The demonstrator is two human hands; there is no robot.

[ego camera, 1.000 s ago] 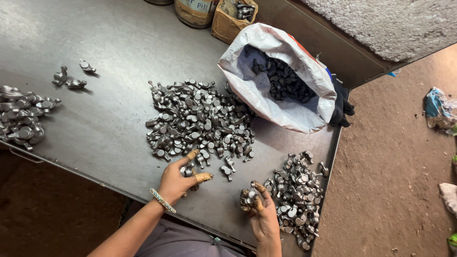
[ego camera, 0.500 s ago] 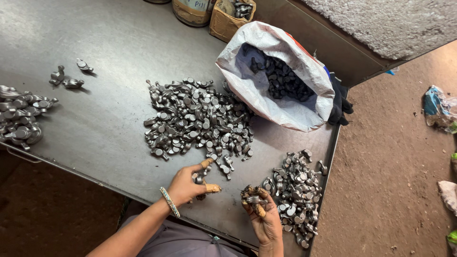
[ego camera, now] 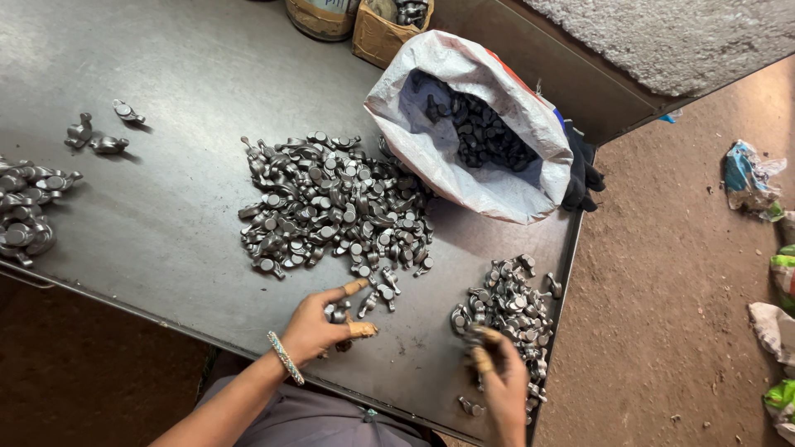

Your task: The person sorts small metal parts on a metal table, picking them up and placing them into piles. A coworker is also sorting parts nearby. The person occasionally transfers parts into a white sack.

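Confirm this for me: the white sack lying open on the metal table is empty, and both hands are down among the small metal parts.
Not quite. The white sack is not empty: the head view shows dark metal parts inside it. The rest holds: it lies open on the metal table, and the left hand and right hand are among the parts.

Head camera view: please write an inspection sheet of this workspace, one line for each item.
Surface: dark metal table, scuffed, with a raised edge.
Job's things: large pile of small grey metal parts in the middle; smaller pile by the right edge; white sack lying open with more parts inside.
Clutter: side heap at the left edge; three loose parts; cardboard box and a can at the back.
Grippers: left hand holds parts near the large pile; right hand touches the smaller pile.
Cables: nothing seen.
Surroundings: earth floor with crumpled bags at the right.
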